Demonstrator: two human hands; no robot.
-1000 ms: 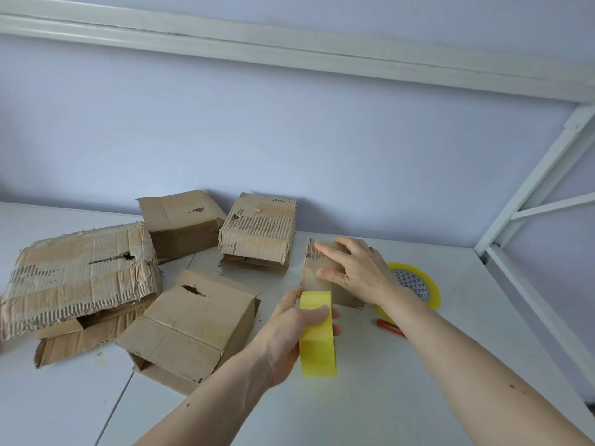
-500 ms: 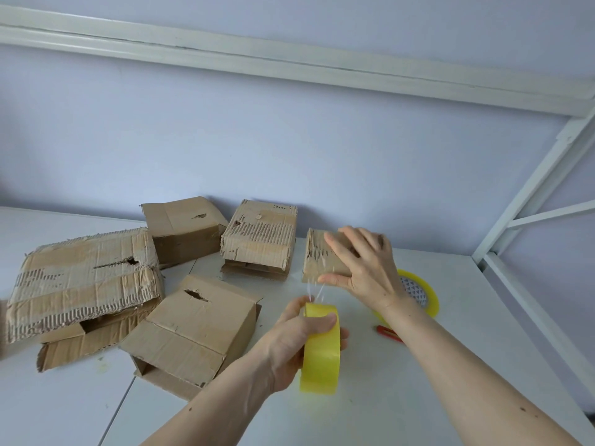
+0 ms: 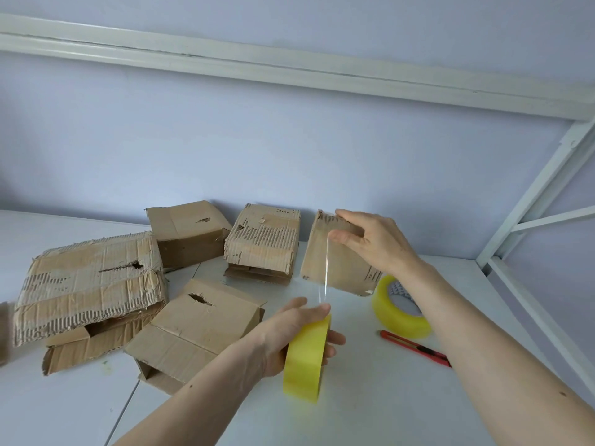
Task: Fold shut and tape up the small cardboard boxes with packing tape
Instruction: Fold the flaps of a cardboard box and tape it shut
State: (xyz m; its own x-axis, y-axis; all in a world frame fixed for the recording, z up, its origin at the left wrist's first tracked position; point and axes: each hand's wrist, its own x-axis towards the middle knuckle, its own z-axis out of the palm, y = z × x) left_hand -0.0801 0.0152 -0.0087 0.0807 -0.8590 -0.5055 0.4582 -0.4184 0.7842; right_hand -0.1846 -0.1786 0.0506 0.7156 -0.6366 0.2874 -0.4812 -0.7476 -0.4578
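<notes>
My left hand grips a yellow roll of packing tape upright over the table. A clear strip of tape runs from the roll up to a small cardboard box. My right hand holds that box by its top edge, tilted with the far side lifted, thumb pressing the tape end onto it. Several other worn cardboard boxes lie to the left: a large torn one, one in front, and two by the wall.
A second yellow tape roll lies flat on the white table, right of the held box. A red utility knife lies in front of it, under my right forearm. A white metal frame rises at the right.
My right hand has lifted and tilted the small box upward. My left hand has pulled the roll back toward me, drawing out a longer strip of tape.
</notes>
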